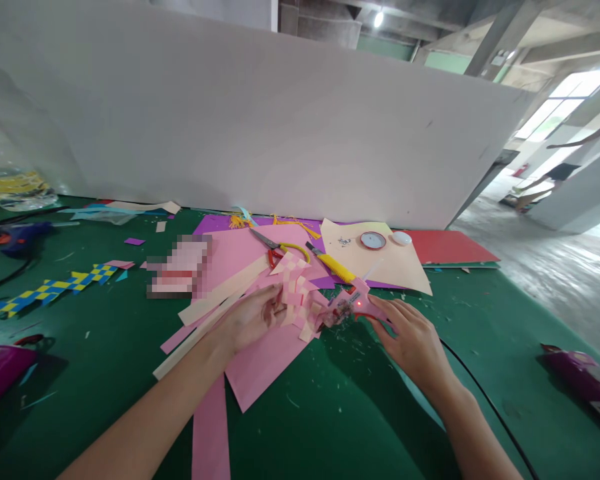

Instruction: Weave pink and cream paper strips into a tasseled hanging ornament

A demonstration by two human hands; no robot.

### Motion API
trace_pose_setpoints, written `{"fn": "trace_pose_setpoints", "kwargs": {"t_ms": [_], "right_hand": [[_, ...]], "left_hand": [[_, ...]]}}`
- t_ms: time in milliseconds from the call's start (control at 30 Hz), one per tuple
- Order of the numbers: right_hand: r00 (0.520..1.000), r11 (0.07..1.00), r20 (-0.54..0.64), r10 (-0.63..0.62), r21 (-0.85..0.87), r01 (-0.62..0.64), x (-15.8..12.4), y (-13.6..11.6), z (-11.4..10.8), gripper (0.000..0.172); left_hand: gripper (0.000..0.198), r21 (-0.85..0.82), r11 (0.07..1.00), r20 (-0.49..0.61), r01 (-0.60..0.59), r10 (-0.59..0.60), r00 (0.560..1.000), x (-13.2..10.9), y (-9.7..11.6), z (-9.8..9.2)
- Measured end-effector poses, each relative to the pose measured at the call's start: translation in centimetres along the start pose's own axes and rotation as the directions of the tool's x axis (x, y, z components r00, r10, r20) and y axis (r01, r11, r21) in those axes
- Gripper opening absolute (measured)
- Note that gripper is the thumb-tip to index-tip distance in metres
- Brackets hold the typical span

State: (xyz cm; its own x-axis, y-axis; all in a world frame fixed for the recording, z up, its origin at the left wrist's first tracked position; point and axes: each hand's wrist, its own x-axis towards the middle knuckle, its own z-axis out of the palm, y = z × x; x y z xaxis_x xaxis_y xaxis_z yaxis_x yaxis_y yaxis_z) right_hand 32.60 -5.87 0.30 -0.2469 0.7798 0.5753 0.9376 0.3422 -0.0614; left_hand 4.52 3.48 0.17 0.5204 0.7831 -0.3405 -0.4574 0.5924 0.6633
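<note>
Our right hand (410, 337) grips a pink glue gun (364, 305) beside the checkered paper strip (294, 285) our left hand (255, 313) pinches.

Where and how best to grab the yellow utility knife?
Probably mid-body on the yellow utility knife, coming from above right, pinching across its long sides: it lies diagonally, slim, its dark end near the scissors, its other end close by the pink glue gun.

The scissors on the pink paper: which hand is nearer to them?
Left. The left hand holds the woven paper just below the scissors in the picture; the right hand, on the pink glue gun, is farther off to the right.
</note>
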Motion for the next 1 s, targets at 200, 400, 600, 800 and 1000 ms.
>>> {"fn": "trace_pose_setpoints", "kwargs": {"t_ms": [200,400,600,800,1000], "right_hand": [[1.0,1.0,-0.012,0.001,-0.029,-0.001,0.0,0.1,-0.1,0.03],[0.999,1.0,-0.032,-0.01,-0.021,0.009,0.0,-0.1,0.1,0.03],[0.999,0.999,-0.04,0.014,-0.042,-0.016,0.3,-1.1,0.2,0.03],[0.999,0.997,-0.033,0.027,-0.076,-0.029,0.6,-1.9,0.5,0.04],[0.999,0.997,-0.039,0.034,-0.07,-0.036,0.6,-1.8,0.4,0.036]], "left_hand": [[0.011,-0.069,0.994,0.016,0.083,-0.082,0.997,0.2,0.1,-0.3],[0.01,-0.09,0.994,0.024,0.059,-0.057,0.998,0.1,0.0,0.1],[0.009,-0.096,0.994,0.002,0.06,-0.06,0.998,0.1,0.0,0.2],[0.008,-0.115,0.99,0.016,0.083,-0.082,0.997,0.1,0.0,0.2],[0.005,-0.116,0.99,0.014,0.076,-0.075,0.997,0.3,-0.1,-0.2]]}}
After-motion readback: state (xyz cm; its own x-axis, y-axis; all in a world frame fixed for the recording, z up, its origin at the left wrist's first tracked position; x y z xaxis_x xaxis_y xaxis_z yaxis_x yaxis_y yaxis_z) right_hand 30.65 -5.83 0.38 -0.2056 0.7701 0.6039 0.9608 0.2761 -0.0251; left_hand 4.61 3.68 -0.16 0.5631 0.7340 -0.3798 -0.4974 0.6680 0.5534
